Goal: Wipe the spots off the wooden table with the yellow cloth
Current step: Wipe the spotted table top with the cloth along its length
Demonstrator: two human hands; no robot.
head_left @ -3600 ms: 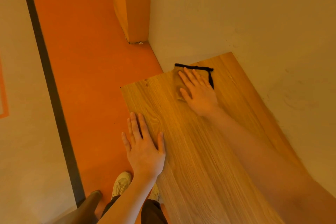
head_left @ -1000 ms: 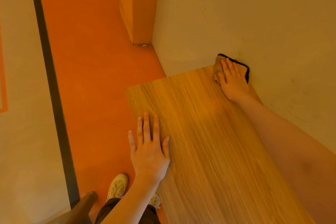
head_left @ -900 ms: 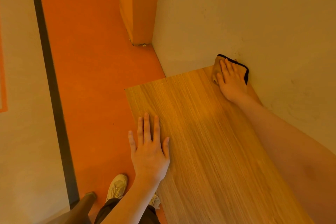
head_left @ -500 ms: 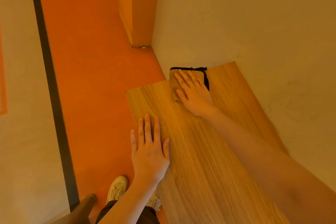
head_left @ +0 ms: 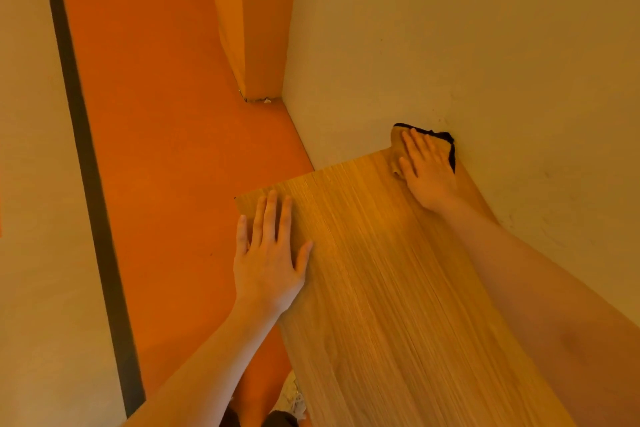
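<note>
Both hands lie flat-fingered: right hand (head_left: 427, 172) presses yellow cloth (head_left: 398, 139), left hand (head_left: 268, 260) rests on wooden table (head_left: 388, 288).

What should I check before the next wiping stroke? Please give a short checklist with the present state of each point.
1. Right hand lies flat on the yellow cloth with black edging: ok.
2. Cloth is at the far corner of the wooden table, against the beige wall: ok.
3. Left hand rests flat near the table's left edge, steadying it: ok.
4. Table surface toward you is free for the stroke: ok.
5. Spots remaining on the wood: cannot tell.
</note>
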